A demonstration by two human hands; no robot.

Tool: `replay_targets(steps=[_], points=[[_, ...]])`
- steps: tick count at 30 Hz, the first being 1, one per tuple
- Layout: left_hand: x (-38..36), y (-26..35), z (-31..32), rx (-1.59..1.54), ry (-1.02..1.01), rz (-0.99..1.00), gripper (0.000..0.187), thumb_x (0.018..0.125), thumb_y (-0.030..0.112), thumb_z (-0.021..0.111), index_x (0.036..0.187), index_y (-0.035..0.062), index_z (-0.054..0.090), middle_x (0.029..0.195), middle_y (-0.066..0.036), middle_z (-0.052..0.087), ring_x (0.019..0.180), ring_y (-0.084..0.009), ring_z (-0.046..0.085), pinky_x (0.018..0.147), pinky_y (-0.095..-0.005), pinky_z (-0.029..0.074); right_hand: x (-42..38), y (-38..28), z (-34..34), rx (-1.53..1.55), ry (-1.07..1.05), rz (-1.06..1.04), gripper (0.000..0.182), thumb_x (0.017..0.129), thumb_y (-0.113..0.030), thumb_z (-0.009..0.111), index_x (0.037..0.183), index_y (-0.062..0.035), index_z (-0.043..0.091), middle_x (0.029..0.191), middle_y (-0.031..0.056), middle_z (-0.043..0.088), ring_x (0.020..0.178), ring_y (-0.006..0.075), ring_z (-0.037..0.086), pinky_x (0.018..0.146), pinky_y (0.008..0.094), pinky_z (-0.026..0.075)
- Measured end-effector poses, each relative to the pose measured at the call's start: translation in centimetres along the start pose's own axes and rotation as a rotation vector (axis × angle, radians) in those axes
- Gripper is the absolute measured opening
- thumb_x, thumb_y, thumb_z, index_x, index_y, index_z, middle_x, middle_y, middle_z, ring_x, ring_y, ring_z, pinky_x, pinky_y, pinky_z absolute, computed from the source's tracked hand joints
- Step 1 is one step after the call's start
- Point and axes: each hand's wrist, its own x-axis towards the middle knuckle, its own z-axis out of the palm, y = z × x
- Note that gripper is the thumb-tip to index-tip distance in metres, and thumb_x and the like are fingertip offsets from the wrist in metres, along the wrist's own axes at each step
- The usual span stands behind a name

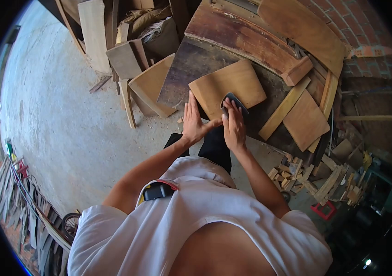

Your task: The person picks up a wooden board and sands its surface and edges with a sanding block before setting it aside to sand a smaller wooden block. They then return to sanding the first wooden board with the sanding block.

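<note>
A curved, light brown wooden panel (226, 85) lies on the dark workbench (189, 60). Against the panel's left lower edge rests my left hand (194, 120), its fingers stretched out and the thumb spread toward the right. My right hand (234, 123) is on the panel's lower part, with its fingers over a dark, flat pad (236, 103) that is pressed to the wood. The pad looks like a sanding block or folded abrasive sheet; its underside is hidden.
Behind the panel a long reddish board (239, 34) and a wooden block (296, 71) lie on the bench. A square wooden piece (305, 120) is at the right. Boards lean at the left, and wood scraps (292, 172) lie at lower right.
</note>
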Motion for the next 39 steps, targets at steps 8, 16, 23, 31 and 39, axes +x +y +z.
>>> replay_targets(steps=[8,16,23,31,39], points=[[-0.4,-0.3,0.3,-0.023,-0.114,-0.032,0.14,0.066,0.057,0.083,0.154,-0.0056,-0.005,0.161,-0.029,0.004,0.151,-0.0366,0.009,0.121,-0.0488,0.01,11.8,-2.4,5.1,0.004,0.01,-0.164,0.039,0.103,-0.019,0.046,0.139,-0.0034,0.048,0.146,0.0175,0.048,0.139,0.0356,0.04,0.114,0.0481,0.032],[-0.4,-2.1,-0.4,-0.036,-0.148,0.087,0.141,0.064,0.05,0.086,0.154,-0.0026,-0.008,0.161,-0.028,0.003,0.151,-0.0364,0.009,0.121,-0.0487,0.014,2.3,-2.8,0.0,0.044,-0.176,-0.148,0.04,0.103,-0.018,0.044,0.14,-0.0038,0.048,0.147,0.0153,0.049,0.14,0.0354,0.039,0.115,0.0462,0.03],[-0.5,-1.6,-0.8,0.06,-0.181,0.098,0.14,0.063,0.049,0.087,0.153,-0.0056,-0.004,0.161,-0.029,0.004,0.151,-0.0363,0.009,0.122,-0.0464,0.015,11.2,-3.2,5.1,-0.008,0.026,-0.239,0.04,0.1,-0.017,0.05,0.14,-0.0074,0.05,0.146,0.012,0.051,0.139,0.0346,0.04,0.115,0.0493,0.03],[-0.5,-2.2,-0.6,-0.019,-0.169,0.095,0.114,0.068,0.009,0.067,0.155,-0.003,-0.006,0.162,-0.027,0.003,0.151,-0.0374,0.01,0.122,-0.0453,0.013,-1.1,-3.2,-0.7,-0.081,-0.173,-0.21,0.053,0.092,-0.014,0.061,0.144,-0.0101,0.047,0.15,0.0075,0.046,0.142,0.031,0.038,0.116,0.0482,0.029],[-0.4,-2.0,-1.5,-0.177,-0.159,0.024,0.1,0.073,0.001,0.06,0.156,0.003,0.005,0.16,-0.023,0.014,0.149,-0.036,0.016,0.121,-0.0445,0.02,15.7,-0.9,0.3,0.021,-0.193,0.016,0.034,0.099,-0.02,0.051,0.129,-0.0049,0.054,0.126,0.0193,0.061,0.117,0.0386,0.057,0.098,0.0495,0.045]])
